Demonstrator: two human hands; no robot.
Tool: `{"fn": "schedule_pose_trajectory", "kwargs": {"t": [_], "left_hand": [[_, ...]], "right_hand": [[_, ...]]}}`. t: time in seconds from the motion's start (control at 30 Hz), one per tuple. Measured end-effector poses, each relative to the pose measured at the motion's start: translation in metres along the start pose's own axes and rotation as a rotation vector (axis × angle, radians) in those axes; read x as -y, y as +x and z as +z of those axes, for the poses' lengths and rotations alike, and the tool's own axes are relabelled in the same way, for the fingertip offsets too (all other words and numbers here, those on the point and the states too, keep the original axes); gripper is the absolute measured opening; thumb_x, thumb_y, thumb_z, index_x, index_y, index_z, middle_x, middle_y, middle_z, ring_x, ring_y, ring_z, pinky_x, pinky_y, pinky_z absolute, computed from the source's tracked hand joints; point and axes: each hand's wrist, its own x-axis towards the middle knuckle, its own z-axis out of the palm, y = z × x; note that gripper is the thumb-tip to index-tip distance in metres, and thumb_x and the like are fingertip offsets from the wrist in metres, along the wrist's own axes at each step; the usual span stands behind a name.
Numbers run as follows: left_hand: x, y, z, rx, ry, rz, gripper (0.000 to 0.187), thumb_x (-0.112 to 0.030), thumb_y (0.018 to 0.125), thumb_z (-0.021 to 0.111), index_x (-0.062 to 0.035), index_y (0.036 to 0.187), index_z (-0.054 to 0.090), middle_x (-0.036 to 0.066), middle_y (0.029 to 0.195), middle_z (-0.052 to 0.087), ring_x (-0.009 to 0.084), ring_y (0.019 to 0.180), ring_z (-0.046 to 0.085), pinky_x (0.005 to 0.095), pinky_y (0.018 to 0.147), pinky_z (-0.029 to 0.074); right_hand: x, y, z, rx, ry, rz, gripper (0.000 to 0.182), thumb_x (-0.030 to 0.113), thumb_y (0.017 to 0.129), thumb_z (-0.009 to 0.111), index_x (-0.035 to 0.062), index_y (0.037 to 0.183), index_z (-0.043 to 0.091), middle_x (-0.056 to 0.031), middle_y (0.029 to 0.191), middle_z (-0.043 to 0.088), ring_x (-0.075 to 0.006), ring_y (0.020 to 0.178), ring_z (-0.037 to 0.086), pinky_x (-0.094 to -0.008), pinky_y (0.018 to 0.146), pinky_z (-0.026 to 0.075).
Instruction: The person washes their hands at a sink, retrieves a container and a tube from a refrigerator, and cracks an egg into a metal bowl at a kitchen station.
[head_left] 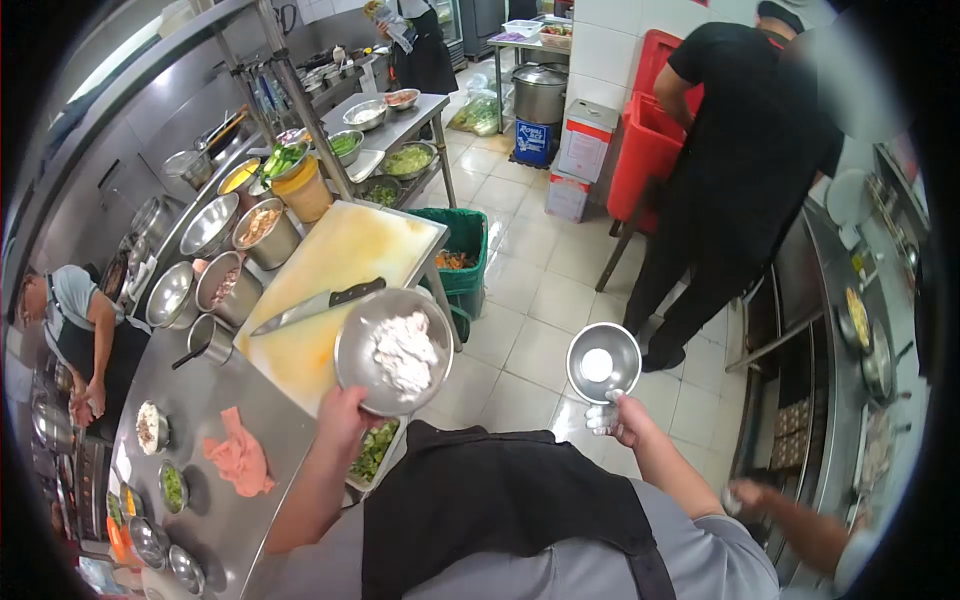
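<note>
Left hand grips big bowl near cutting board; right hand grips small bowl, farther from board; both upright, likely against spills.

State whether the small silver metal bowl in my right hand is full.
Not full: the bowl holds one white patch at its bottom, bare metal around it.

One head-worn camera looks forward and steeply down, with both hands close below.
</note>
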Motion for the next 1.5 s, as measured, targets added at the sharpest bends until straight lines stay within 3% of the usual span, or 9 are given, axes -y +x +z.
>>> {"fn": "schedule_pose_trajectory", "kwargs": {"t": [0.13, 0.33, 0.57, 0.6, 0.87, 1.07, 1.3, 1.4, 1.5], "left_hand": [[-0.048, 0.102, 0.021, -0.032, 0.027, 0.115, 0.038, -0.015, 0.088, 0.045, 0.0035, 0.12, 0.051, 0.016, 0.106, 0.064, 0.025, 0.084, 0.067, 0.036, 0.065, 0.056], [-0.112, 0.286, 0.081, 0.056, -0.04, 0.114, 0.031, -0.017, 0.089, 0.047, 0.0012, 0.113, 0.05, 0.014, 0.093, 0.066, 0.0218, 0.07, 0.067, 0.0299, 0.058, 0.048], [-0.132, 0.458, 0.152, 0.047, -0.093, -0.003, 0.028, -0.021, 0.089, 0.046, -0.0025, 0.11, 0.051, 0.012, 0.089, 0.067, 0.0194, 0.072, 0.066, 0.0303, 0.061, 0.048], [-0.131, 0.475, 0.16, 0.026, -0.081, -0.004, 0.032, -0.024, 0.089, 0.045, -0.0012, 0.108, 0.057, 0.013, 0.089, 0.069, 0.0186, 0.074, 0.066, 0.0296, 0.064, 0.048], [-0.126, 0.574, 0.206, -0.223, -0.127, -0.089, 0.031, -0.023, 0.088, 0.041, -0.0018, 0.105, 0.056, 0.012, 0.086, 0.069, 0.0181, 0.071, 0.065, 0.0299, 0.062, 0.047], [-0.146, 0.659, 0.221, -0.466, -0.174, -0.071, 0.034, -0.026, 0.089, 0.042, -0.0012, 0.109, 0.055, 0.014, 0.088, 0.068, 0.0182, 0.068, 0.062, 0.0296, 0.058, 0.046], [-0.156, 0.76, 0.189, -0.611, -0.245, -0.083, 0.03, -0.026, 0.093, 0.042, -0.0024, 0.108, 0.054, 0.013, 0.086, 0.067, 0.0176, 0.063, 0.061, 0.0292, 0.049, 0.045], [-0.153, 0.786, 0.175, -0.638, -0.314, -0.042, 0.034, -0.033, 0.098, 0.04, -0.0054, 0.115, 0.051, 0.012, 0.087, 0.067, 0.0196, 0.067, 0.065, 0.0293, 0.048, 0.045], [-0.159, 0.8, 0.167, -0.65, -0.454, -0.039, 0.032, -0.03, 0.096, 0.045, -0.0066, 0.117, 0.048, 0.015, 0.092, 0.066, 0.0228, 0.075, 0.066, 0.03, 0.051, 0.048]], "right_hand": [[0.073, 0.059, 0.007, -0.06, 0.044, -0.072, 0.037, 0.03, 0.099, 0.032, 0.0005, 0.115, 0.049, -0.0217, 0.093, 0.065, -0.0343, 0.075, 0.067, -0.0432, 0.061, 0.056], [0.16, 0.128, 0.007, -0.067, 0.051, -0.012, 0.034, 0.027, 0.098, 0.035, 0.0011, 0.116, 0.048, -0.0219, 0.095, 0.064, -0.0333, 0.078, 0.066, -0.0443, 0.063, 0.056], [0.268, 0.19, 0.028, -0.138, 0.106, -0.066, 0.035, 0.027, 0.097, 0.037, -0.0003, 0.115, 0.05, -0.0228, 0.092, 0.064, -0.0336, 0.071, 0.066, -0.0425, 0.058, 0.054], [0.284, 0.202, 0.026, -0.13, 0.103, -0.052, 0.035, 0.027, 0.097, 0.037, -0.0008, 0.114, 0.05, -0.0227, 0.089, 0.065, -0.034, 0.07, 0.066, -0.0419, 0.057, 0.054], [0.429, 0.317, 0.001, -0.075, -0.094, 0.024, 0.032, 0.028, 0.096, 0.044, -0.0004, 0.109, 0.052, -0.0195, 0.085, 0.065, -0.0292, 0.066, 0.066, -0.0387, 0.056, 0.052], [0.546, 0.397, 0.014, 0.123, -0.248, 0.014, 0.033, 0.027, 0.097, 0.042, -0.0027, 0.106, 0.053, -0.0202, 0.085, 0.065, -0.0292, 0.065, 0.066, -0.0386, 0.057, 0.053], [0.608, 0.445, 0.041, 0.088, -0.203, -0.017, 0.034, 0.027, 0.098, 0.039, -0.0032, 0.107, 0.051, -0.0212, 0.084, 0.065, -0.0299, 0.062, 0.064, -0.0391, 0.054, 0.053], [0.615, 0.455, 0.041, 0.02, -0.139, -0.005, 0.035, 0.028, 0.097, 0.04, -0.003, 0.107, 0.051, -0.0206, 0.083, 0.065, -0.0295, 0.062, 0.064, -0.0386, 0.054, 0.052], [0.638, 0.465, 0.045, -0.013, -0.118, 0.009, 0.037, 0.03, 0.097, 0.04, -0.004, 0.107, 0.052, -0.0206, 0.083, 0.065, -0.0296, 0.063, 0.065, -0.0383, 0.054, 0.052]]}}
